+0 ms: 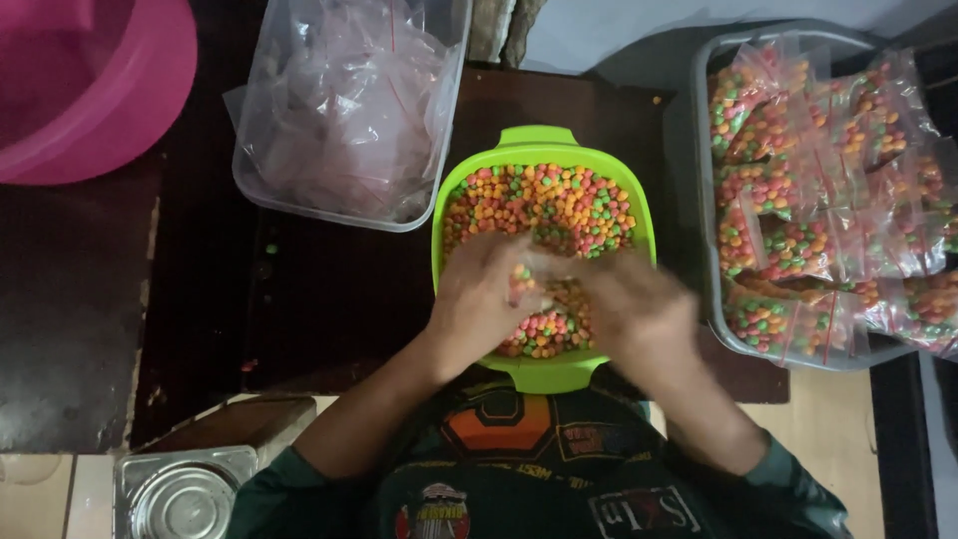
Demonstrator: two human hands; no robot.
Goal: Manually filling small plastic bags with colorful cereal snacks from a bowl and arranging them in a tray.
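A bright green tub (pixel 539 140) sits in front of me, filled with small orange, green, pink and yellow candies (pixel 559 205). Both hands are over its near half. My left hand (pixel 481 294) pinches a small clear plastic bag (pixel 524 279) that holds some candies. My right hand (pixel 634 304) is blurred with motion, its fingers at the same bag's right side, above the candy. The bag's mouth is hidden between the fingers.
A clear tub of empty plastic bags (pixel 344 110) stands at the back left, a pink basin (pixel 95 85) beyond it. A grey tray (pixel 704 180) on the right holds several filled candy bags (pixel 798 240). A metal tin (pixel 185 494) lies at the near left.
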